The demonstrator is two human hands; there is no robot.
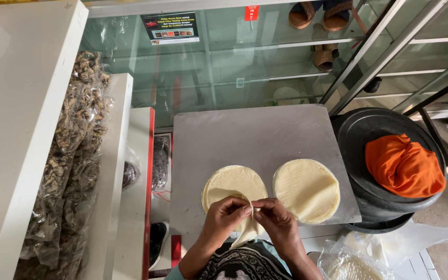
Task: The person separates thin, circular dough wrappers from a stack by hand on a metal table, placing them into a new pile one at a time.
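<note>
Both hands up close: left hand (225, 215) and right hand (277, 220) pinch one thin wrapper sheet (248, 232) at the metal board's (245, 135) near edge, peeling from the left stack (234, 182); right stack (307, 189) beside, orange cloth (404, 166) far right.

A thin, pale cream, round pastry wrapper (245, 220) hangs limp and partly folded, its upper edge lifted clear of a flat stack of the same round cream sheets (233, 182) at the near edge of a grey metal board. A second, fuller round stack (307, 190) lies flat just beside it, apart.
</note>
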